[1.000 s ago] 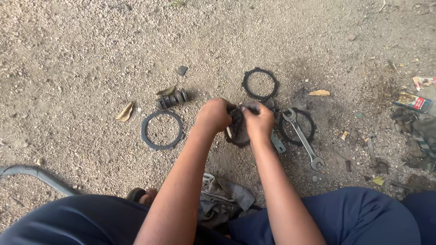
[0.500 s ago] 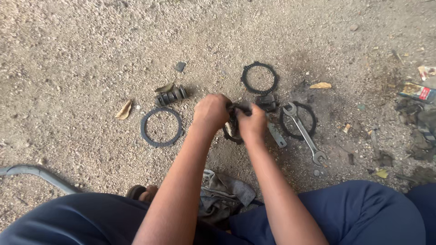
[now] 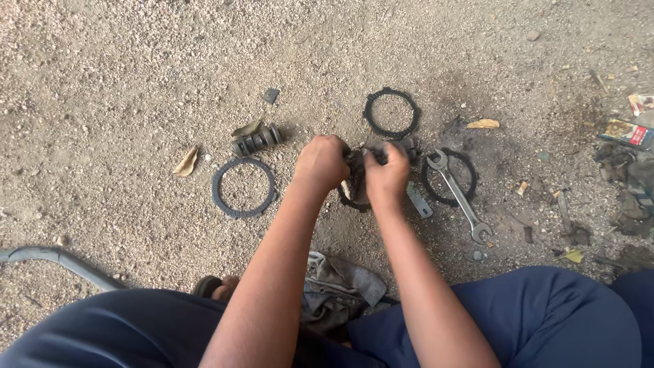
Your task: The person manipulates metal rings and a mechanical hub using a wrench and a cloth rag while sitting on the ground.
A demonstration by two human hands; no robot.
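Both hands clamp one dark, greasy round part [image 3: 354, 182] just above the gravel: left hand [image 3: 320, 163] grips its left edge, right hand [image 3: 387, 178] its right edge. It looks like stiff, weighty metal, probably slippery with oil, so opposite rims give the surest hold. Flat toothed rings [image 3: 243, 187] lie to either side.

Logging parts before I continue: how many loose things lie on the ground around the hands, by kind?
Flat dark rings lying loose: 3
Wrenches: 1
Small ribbed gear piece: 1
Grey rag: 1
Dark round part held by the left hand and right hand: 1
Total: 7
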